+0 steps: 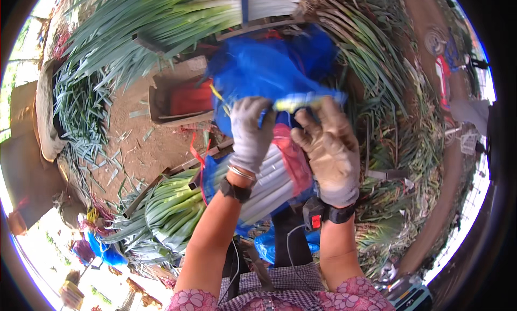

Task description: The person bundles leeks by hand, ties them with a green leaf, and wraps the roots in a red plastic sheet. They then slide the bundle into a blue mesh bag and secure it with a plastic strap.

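My left hand (251, 136), in a pale work glove, has its fingers curled round the near edge of a large blue plastic sheet or bag (250, 63), which is blurred by motion. Across from it, my right hand (329, 149) wears a tan-coated glove. Its fingers are apart and slightly bent, with the tips beside the blue plastic's yellow-and-white edge. Below both hands lies a bundle of leeks (264, 184), white stalks toward the right and green leaves toward the left. Red translucent plastic (291, 160) and blue plastic wrap part of the bundle.
A long pile of leeks (199, 12) lies at the back on a metal frame. An open cardboard box (156, 104) with something red inside stands left of the blue plastic. Cut green leaf pieces (81, 112) are heaped at far left. Loose leaves (398, 203) cover the right side.
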The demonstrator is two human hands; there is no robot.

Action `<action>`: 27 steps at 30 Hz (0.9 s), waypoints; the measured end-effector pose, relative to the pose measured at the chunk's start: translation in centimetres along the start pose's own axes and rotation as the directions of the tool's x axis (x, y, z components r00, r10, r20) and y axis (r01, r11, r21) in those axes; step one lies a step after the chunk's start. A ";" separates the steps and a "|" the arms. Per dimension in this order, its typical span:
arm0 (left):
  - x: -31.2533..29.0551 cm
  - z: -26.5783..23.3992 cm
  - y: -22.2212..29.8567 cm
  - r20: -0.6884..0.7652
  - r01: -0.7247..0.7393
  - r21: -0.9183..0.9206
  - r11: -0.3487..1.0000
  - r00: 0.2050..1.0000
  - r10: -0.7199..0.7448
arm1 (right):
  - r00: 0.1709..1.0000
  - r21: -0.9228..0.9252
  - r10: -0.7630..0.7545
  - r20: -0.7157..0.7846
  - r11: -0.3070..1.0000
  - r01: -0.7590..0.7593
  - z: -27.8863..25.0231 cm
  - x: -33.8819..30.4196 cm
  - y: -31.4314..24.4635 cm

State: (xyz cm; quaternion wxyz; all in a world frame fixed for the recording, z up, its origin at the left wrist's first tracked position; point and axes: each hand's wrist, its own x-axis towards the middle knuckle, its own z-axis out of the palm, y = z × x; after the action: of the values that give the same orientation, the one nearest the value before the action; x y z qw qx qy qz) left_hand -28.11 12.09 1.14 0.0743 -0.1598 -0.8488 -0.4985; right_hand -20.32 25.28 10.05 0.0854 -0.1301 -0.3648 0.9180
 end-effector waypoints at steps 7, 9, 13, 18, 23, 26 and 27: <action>0.6 -0.9 3.5 0.379 0.609 -0.528 0.592 0.792 -0.478 | 0.908 -0.465 0.063 -0.414 0.843 -0.271 -5.8 -2.5 0.5; -0.4 -0.7 3.6 0.504 0.711 -0.578 0.401 0.697 -0.509 | 0.951 -0.549 0.094 -0.295 0.798 -0.249 -5.0 -1.2 1.8; -0.9 -0.3 4.7 0.478 0.721 -0.421 0.550 0.692 -0.541 | 0.951 -0.730 0.191 -0.244 0.609 -0.309 -6.1 -0.7 4.1; 0.1 0.7 3.6 0.336 0.633 -0.332 0.700 0.773 -0.539 | 0.875 -0.385 0.230 -0.425 0.830 -0.404 -8.6 -1.2 3.0; 0.4 3.0 4.8 0.486 0.468 -0.087 0.879 0.791 -0.373 | 0.863 -0.314 0.209 -0.461 0.870 -0.379 -10.2 -2.1 2.6; -1.2 5.0 4.8 0.629 0.624 -0.074 0.778 0.634 -0.449 | 0.907 -0.444 0.196 -0.372 0.821 -0.359 -9.7 -2.0 3.3; -0.8 5.1 4.9 0.634 0.625 -0.077 0.777 0.632 -0.445 | 0.906 -0.446 0.192 -0.376 0.820 -0.359 -10.0 -1.9 2.7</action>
State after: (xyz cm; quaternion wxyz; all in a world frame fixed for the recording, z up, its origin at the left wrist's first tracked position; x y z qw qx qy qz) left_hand -25.52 18.57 2.48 -0.3667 -0.0513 -0.7544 -0.5420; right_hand -15.69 29.37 1.52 -0.0302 -0.3444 -0.5506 0.7598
